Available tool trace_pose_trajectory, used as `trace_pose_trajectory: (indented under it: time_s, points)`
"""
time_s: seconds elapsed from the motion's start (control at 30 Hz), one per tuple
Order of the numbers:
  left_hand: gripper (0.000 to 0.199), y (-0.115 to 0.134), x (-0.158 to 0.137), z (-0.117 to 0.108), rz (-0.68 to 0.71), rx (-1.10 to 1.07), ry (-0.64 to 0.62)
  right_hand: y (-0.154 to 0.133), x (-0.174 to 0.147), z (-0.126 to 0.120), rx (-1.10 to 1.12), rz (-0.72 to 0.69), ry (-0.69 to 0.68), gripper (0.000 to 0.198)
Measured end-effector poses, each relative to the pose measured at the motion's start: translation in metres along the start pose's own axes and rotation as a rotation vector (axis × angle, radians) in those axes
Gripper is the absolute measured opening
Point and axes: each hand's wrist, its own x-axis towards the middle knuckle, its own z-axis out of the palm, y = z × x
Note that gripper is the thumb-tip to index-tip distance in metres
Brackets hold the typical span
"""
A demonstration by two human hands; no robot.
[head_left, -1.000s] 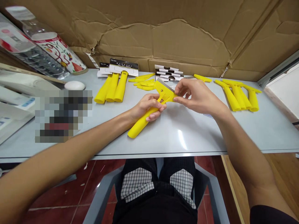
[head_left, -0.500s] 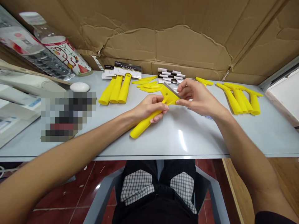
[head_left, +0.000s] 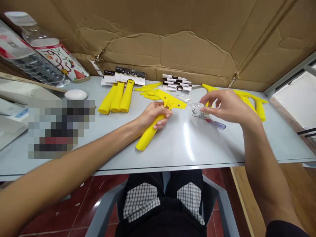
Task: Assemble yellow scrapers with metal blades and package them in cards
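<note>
My left hand point(head_left: 158, 116) is wrapped around the neck of a yellow scraper point(head_left: 149, 133). The scraper's handle points toward the table's front edge, and its wide head point(head_left: 171, 99), with small screws in it, faces away to the right. My right hand point(head_left: 228, 106) hovers to the right of the head, thumb and forefinger apart. A thin clear strip point(head_left: 193, 105) shows between the head and those fingertips; whether they touch it is unclear. Below the fingertips lie a pile of small screws point(head_left: 195, 113) and a screwdriver point(head_left: 217, 124) with a clear handle.
Yellow scrapers with card sleeves point(head_left: 119, 95) stand at the back left, beside flat yellow pieces point(head_left: 150, 93) and stacked black-and-white sleeves point(head_left: 176, 82). More yellow scrapers point(head_left: 259, 105) lie right. Bottles point(head_left: 61, 59) and a white oval object point(head_left: 76, 94) are left. Cardboard point(head_left: 192, 52) closes the back.
My right hand has let go of the scraper's head and moved right, over the screws. The left hand keeps its hold on the scraper. The view has shifted slightly.
</note>
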Motion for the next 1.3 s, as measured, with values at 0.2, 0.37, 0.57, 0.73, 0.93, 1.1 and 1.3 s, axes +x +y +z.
trace_pose_trajectory:
  time_s: [0.2, 0.37, 0.57, 0.73, 0.93, 1.1, 1.3]
  points:
    - [0.020, 0.001, -0.001, 0.000, 0.006, -0.002, -0.022, 0.018, -0.045, 0.023, -0.319, 0.013, -0.069, 0.021]
    - [0.020, -0.001, 0.000, -0.002, 0.008, -0.020, -0.012, 0.026, -0.055, 0.038, -0.348, -0.076, -0.079, 0.025]
    - [0.020, 0.000, 0.002, -0.001, 0.013, -0.025, 0.007, 0.008, -0.029, 0.017, -0.152, -0.181, 0.048, 0.016]
    - [0.020, 0.001, 0.000, 0.001, 0.005, 0.003, 0.049, -0.006, 0.015, 0.010, -0.173, -0.277, 0.063, 0.016]
    - [0.021, -0.001, -0.001, 0.002, -0.017, -0.005, 0.083, 0.003, 0.022, 0.024, -0.169, -0.343, 0.136, 0.016]
    - [0.019, -0.001, -0.001, 0.003, -0.008, -0.007, 0.103, 0.007, 0.014, 0.025, -0.181, -0.363, 0.190, 0.018]
    - [0.018, 0.001, -0.002, 0.001, -0.029, 0.034, 0.066, 0.006, 0.013, 0.025, -0.180, -0.353, 0.208, 0.020]
